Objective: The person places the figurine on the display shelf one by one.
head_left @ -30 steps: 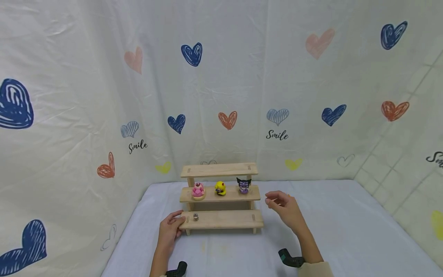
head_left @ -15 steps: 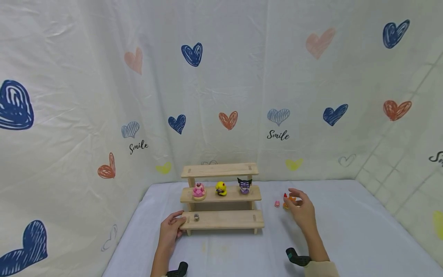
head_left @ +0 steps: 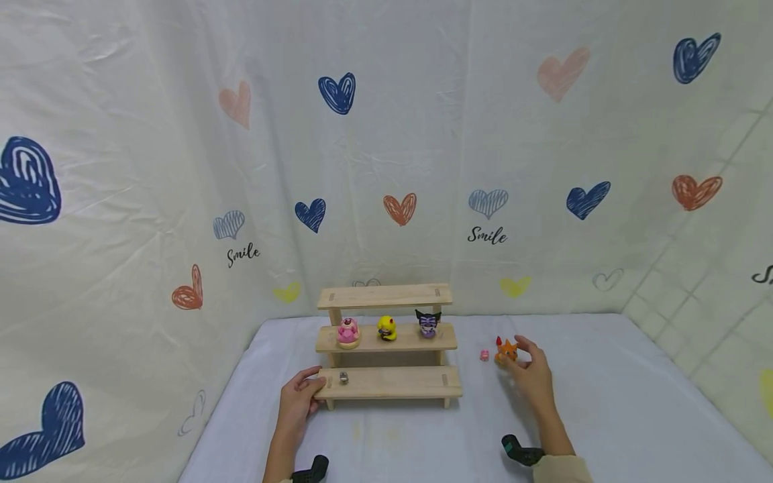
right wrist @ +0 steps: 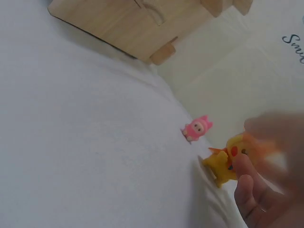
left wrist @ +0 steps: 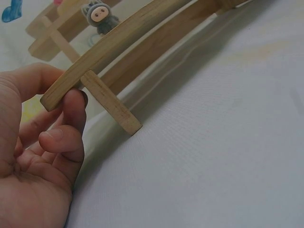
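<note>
A three-step wooden display stand (head_left: pixel 398 384) stands on the white-covered table. My left hand (head_left: pixel 296 397) grips the left end of its lowest step; in the left wrist view the thumb lies above the board and curled fingers are underneath. Right of the stand, my right hand (head_left: pixel 533 377) pinches an orange-and-yellow figurine (head_left: pixel 506 350) between thumb and finger. The right wrist view shows this figurine (right wrist: pixel 219 167) partly hidden by the fingers, its feet at the table. A small pink figurine (right wrist: pixel 196 128) stands beside it, untouched.
On the middle step sit a pink figurine (head_left: pixel 347 333), a yellow figurine (head_left: pixel 386 329) and a black-and-purple figurine (head_left: pixel 427 323). A small grey figurine (left wrist: pixel 100 18) stands at the left of the lowest step. Behind the table hangs a white curtain (head_left: pixel 386 147) with printed hearts.
My right hand has moved right, away from the stand, uncovering the small pink figurine, and its fingers have come down around the orange-and-yellow figurine. My left hand keeps its grip on the stand.
</note>
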Available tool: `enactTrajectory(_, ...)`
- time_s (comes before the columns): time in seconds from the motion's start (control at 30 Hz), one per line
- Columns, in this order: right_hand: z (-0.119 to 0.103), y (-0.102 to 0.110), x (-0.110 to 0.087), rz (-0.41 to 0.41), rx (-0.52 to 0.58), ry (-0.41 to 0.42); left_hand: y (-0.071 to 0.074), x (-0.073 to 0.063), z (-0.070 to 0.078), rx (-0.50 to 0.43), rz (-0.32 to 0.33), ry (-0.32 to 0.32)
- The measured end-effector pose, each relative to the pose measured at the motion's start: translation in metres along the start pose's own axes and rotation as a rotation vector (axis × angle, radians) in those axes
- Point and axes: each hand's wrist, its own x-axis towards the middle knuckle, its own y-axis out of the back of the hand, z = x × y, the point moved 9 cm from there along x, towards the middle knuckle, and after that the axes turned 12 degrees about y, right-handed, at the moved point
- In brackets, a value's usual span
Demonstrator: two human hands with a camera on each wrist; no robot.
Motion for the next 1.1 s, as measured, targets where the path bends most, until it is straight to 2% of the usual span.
enactTrajectory(0.23, 0.010, -0.007, -0.001, -0.035, -0.003, -0.042, 0.000, 0.001, 0.000, -0.009, -0.005, -0.013)
enactTrajectory(0.6, 0.013, -0.008, -0.003, -0.046, -0.011, -0.044, 0.001, 0.002, -0.001, -0.009, 0.003, 0.002)
enactTrajectory(1.1, 0.007, 0.003, -0.006, 0.040, 0.001, -0.016, 0.001, 0.002, -0.001, -0.015, -0.003, 0.001)
